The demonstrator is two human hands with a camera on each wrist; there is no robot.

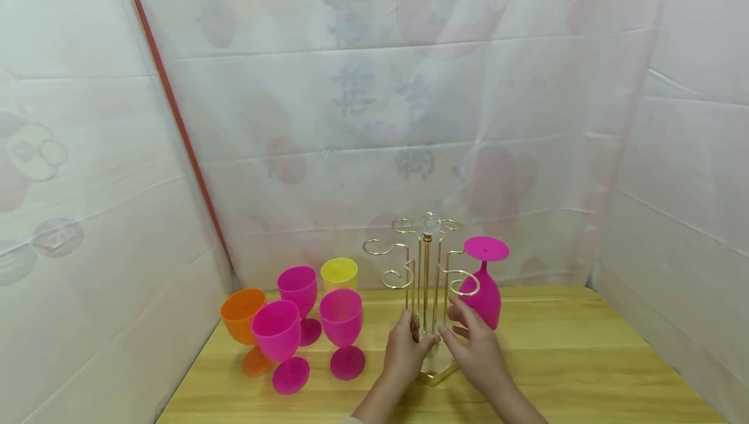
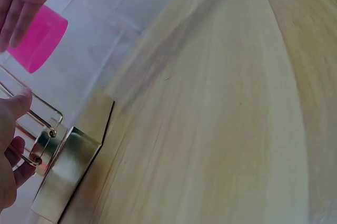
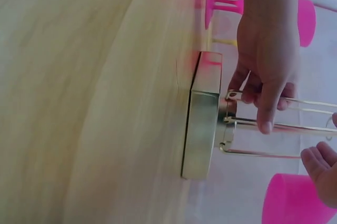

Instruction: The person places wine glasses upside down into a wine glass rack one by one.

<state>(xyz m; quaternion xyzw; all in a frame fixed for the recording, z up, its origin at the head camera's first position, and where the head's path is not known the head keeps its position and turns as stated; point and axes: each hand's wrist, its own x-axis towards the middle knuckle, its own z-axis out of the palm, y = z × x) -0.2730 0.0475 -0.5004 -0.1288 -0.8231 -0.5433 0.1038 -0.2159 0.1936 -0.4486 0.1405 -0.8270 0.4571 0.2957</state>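
A gold wire goblet rack with a clear ball on top and curled hooks stands on the table. My left hand grips its lower rods from the left, thumb in front; the right wrist view shows these fingers around the rods just above the base. On the other side, my right hand is beside the rods with fingers loosely extended, holding nothing. Behind that hand, a magenta goblet hangs upside down at the rack's right side, its foot upward. Its bowl shows beyond the right hand in the left wrist view.
Left of the rack several goblets stand upright: an orange goblet, a yellow goblet partly hidden, and magenta ones, including a front goblet. The wooden table meets pale hanging sheets at the back and sides.
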